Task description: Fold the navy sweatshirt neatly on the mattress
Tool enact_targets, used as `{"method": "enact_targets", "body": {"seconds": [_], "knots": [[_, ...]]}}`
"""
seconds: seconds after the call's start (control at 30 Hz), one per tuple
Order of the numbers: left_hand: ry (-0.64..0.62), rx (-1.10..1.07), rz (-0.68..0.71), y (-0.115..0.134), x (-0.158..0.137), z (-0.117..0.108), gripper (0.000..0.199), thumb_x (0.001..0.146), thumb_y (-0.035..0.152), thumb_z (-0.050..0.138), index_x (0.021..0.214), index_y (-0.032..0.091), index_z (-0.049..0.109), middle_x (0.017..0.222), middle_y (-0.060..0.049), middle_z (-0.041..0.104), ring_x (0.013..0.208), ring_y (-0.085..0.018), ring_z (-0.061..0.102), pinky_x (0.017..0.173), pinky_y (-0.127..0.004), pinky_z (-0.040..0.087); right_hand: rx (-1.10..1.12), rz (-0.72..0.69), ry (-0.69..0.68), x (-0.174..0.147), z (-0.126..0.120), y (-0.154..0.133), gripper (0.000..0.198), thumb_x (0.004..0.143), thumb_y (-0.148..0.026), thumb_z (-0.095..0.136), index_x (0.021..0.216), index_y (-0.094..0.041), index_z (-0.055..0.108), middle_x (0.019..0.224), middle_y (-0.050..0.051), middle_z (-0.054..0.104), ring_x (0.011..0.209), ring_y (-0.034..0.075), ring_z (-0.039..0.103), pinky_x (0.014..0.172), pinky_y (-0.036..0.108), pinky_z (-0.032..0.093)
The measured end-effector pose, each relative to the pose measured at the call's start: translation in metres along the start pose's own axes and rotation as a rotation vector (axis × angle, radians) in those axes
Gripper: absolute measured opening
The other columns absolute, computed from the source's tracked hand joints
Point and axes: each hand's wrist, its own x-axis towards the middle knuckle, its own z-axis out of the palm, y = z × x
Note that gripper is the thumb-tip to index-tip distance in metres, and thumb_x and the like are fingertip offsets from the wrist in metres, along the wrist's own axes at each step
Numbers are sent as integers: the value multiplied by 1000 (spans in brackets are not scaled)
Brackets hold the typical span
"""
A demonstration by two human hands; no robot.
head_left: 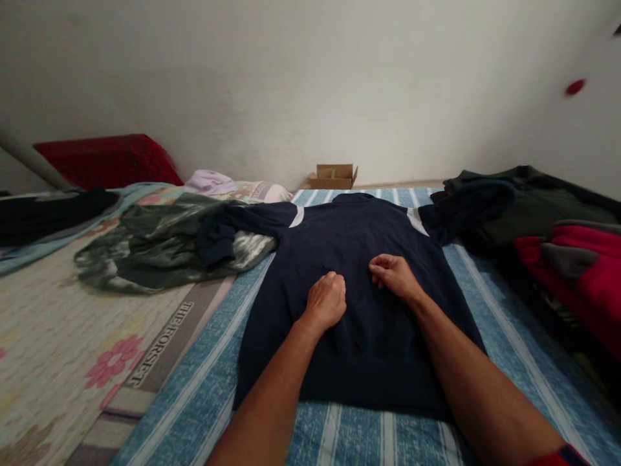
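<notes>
Red cuff (560, 457): dark-edged, sits on the right forearm (470, 362), well behind the right hand (392, 275).
Lettering (162, 343): reads "THE FORSET" in capitals; runs along the greyish border (198, 317) of the flowered bedding (58, 317), left of the left hand (327, 301) and nearer the camera.
Navy top (359, 323): lies spread out directly beneath both hands; stretches past the fingers to a collar (353, 198) far ahead, and back under the wrists to a hem (378, 385).
Left hand's grip: curled into a loose fist, knuckles up, over the middle of the navy top; fingertips hidden, so cannot tell whether pinching cloth.
Right hand's grip: pressed together at thumb and forefinger, just right of the left hand with a gap between; cannot tell whether touching the navy top.
White bands (297, 217): cross the navy top near the shoulders, ahead of the hands, one to each side.
Leftward sleeve (216, 239): reaches out left of the left hand, rests on a mottled green garment (145, 252).
Rightward sleeve (478, 200): reaches out ahead and right of the right hand, beside dark green clothing (543, 200).
Pink-red clothing (592, 259): piled well right of the right hand.
Striped sheet (213, 369): shows under the navy top, on both sides of the hands.
Cardboard box (336, 183): stands open, far ahead of both hands, near the wall (339, 90).
</notes>
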Motion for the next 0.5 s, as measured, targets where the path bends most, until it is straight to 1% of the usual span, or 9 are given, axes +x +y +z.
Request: {"method": "enact_targets", "body": {"seconds": [0.1,0.17,0.23,0.3,0.4,0.47,0.5], "knots": [[50,-198,-57,-7,1,-6,21,83,12,38,70,17,53,78,-3,56,72,-14,54,69,-26,41,-4,1,-1,0,0,-1,11,71,-27,58,73,-16,58,46,-4,55,36,8,46,35,17,35],[89,-333,-59,-8,0,-12,20,80,10,40,64,17,51,72,-1,55,68,-13,52,66,-24,40,-4,0,-4,0,0,-1,11,71,-27,58,72,-16,58,47,-4,55,36,8,46,36,17,35],[61,-488,-31,-4,-3,-19,18,77,11,42,63,17,51,66,1,53,64,-11,51,62,-22,39,-3,-1,-5,1,0,0,11,71,-27,58,72,-16,58,47,-4,55,36,8,47,35,17,35],[-60,-660,27,8,-9,-27,14,76,13,44,66,16,54,62,3,52,59,-10,50,58,-21,39,-1,0,-4,1,-1,0,11,71,-27,58,72,-17,57,46,-4,55,36,8,46,35,17,35],[-359,-864,182,37,-24,-36,10,76,16,46,71,16,54,62,3,51,56,-9,49,54,-20,38,-1,0,-2,1,-1,-1,10,71,-27,58,72,-17,57,46,-4,55,36,8,46,35,17,34],[-585,-936,353,60,-39,-33,8,74,16,48,69,16,54,65,3,51,57,-9,49,54,-20,38,-5,2,0,2,-2,-1,9,71,-25,57,72,-17,57,46,-4,55,36,7,45,36,17,34],[-702,-949,474,72,-47,-26,7,73,15,50,67,16,53,66,3,51,58,-9,49,56,-20,39,-8,3,1,2,-2,-1,8,72,-25,57,72,-17,57,46,-4,55,36,7,45,36,17,34]]}}
